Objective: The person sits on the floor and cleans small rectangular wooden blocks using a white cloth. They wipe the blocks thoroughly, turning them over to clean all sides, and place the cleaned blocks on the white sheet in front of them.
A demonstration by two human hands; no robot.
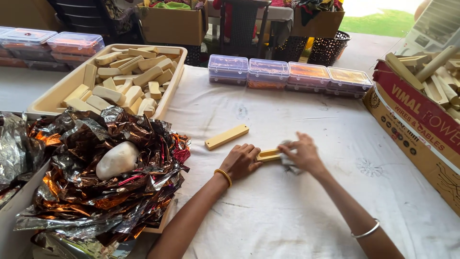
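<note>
My left hand (241,161) presses down on a small yellow wooden block (268,155) lying on the white cloth (287,211). My right hand (302,152) holds a grey piece of cloth or paper (289,164) against the block's right end. A second, longer yellow block (226,137) lies loose just up and left of my left hand.
A tray (48,100) of several wooden blocks sits at the upper left. Crumpled shiny foil (110,192) with a white stone (117,160) fills the left. Several lidded plastic boxes (287,74) line the far side. A cardboard box (407,129) of wooden pieces stands at right.
</note>
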